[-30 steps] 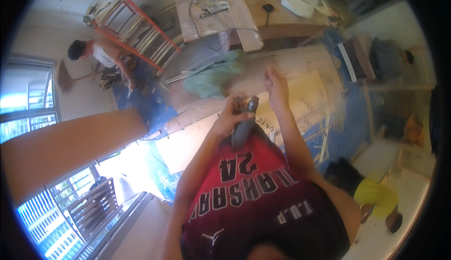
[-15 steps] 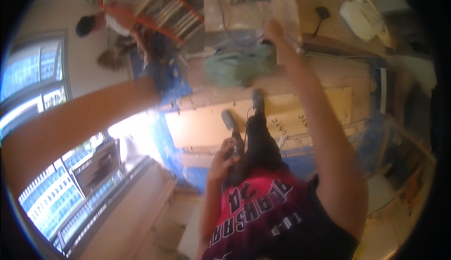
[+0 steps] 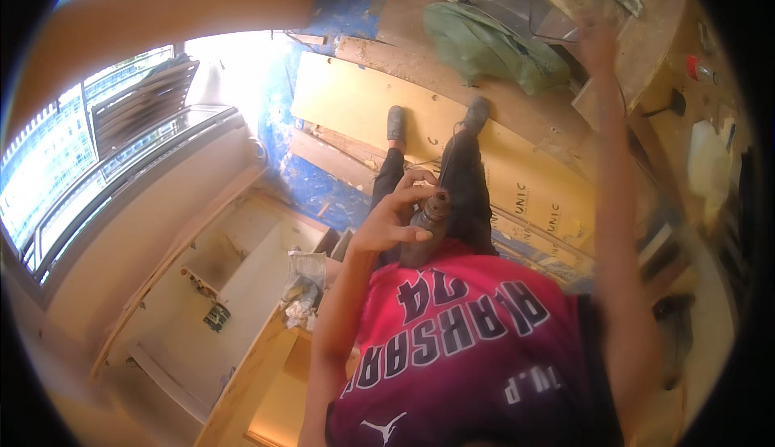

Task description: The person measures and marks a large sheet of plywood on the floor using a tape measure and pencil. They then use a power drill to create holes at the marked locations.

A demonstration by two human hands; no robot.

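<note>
My left hand [image 3: 404, 217] is closed around a dark drill [image 3: 433, 219] in front of my shirt. The drill's round chuck end points up toward me, and its lower part is hidden against my body. My right arm stretches forward and to the right. At its end my right hand [image 3: 599, 39] is smeared by motion over a wooden work surface [image 3: 658, 43], so its fingers do not show. A dark cable [image 3: 534, 11] curves close to that hand. To its left a crumpled green bag [image 3: 492, 47] lies on the floor.
I stand on a long yellowish board [image 3: 355, 92] over blue, paint-spattered floor covering [image 3: 274, 124]. At the right lie a dark scraper-like tool [image 3: 674, 104] and a pale container [image 3: 709, 164]. A ledge with windows [image 3: 60, 164] runs along the left. An open wooden cabinet [image 3: 266, 374] stands lower left.
My view has swung to the right, so the ladder and the other person have left it. The drill is now raised nearer my chest. My right hand still reaches over the work surface.
</note>
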